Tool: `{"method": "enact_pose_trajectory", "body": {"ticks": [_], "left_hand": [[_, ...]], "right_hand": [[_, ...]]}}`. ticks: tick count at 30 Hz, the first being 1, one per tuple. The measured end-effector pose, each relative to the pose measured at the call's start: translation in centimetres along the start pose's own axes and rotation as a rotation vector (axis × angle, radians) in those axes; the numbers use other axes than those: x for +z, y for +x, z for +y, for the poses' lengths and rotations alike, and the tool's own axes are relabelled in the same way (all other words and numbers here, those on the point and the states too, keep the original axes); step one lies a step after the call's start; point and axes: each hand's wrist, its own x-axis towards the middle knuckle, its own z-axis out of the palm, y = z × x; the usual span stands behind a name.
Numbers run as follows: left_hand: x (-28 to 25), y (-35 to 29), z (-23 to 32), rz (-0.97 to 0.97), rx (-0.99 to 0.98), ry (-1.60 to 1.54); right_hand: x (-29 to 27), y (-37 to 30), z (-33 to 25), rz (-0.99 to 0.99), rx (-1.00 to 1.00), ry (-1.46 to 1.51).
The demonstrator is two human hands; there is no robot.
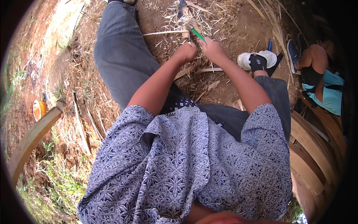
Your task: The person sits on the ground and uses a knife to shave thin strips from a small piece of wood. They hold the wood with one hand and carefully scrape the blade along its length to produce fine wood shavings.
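Out in front of me, my right hand [212,49] is wrapped round the green handle of a hammer [198,35]. Its greyish head lies over the upper end of a short, dark, thin tool [189,38]. My left hand [186,52] is closed round that tool, whose kind I cannot make out. Behind them is a brown piece of wood [185,34] on the ground, partly covered by the hammer. A pale thin strip [164,33] reaches out to the left from the wood. My fingers are small in view, and the tool's lower end is hidden by my left hand.
Pale shavings [220,22] litter the dirt around the wood. Long split strips [274,22] lie at the far right. Another person [328,87] sits there beside stacked curved-looking boards [309,164]. An orange object [39,109] and a wooden beam [33,143] are at left.
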Motion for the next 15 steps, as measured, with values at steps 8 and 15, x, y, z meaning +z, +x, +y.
{"method": "enact_pose_trajectory", "body": {"ticks": [8,15], "left_hand": [[-0.4,-0.7,-0.3,-0.015,-0.058,-0.025],[0.4,0.7,-1.5,0.015,0.0,-0.013]], "right_hand": [[-5.0,-0.9,-6.9,0.363,-0.19,0.487],[-1.6,2.5,-0.2,-0.051,0.019,-0.052]]}}
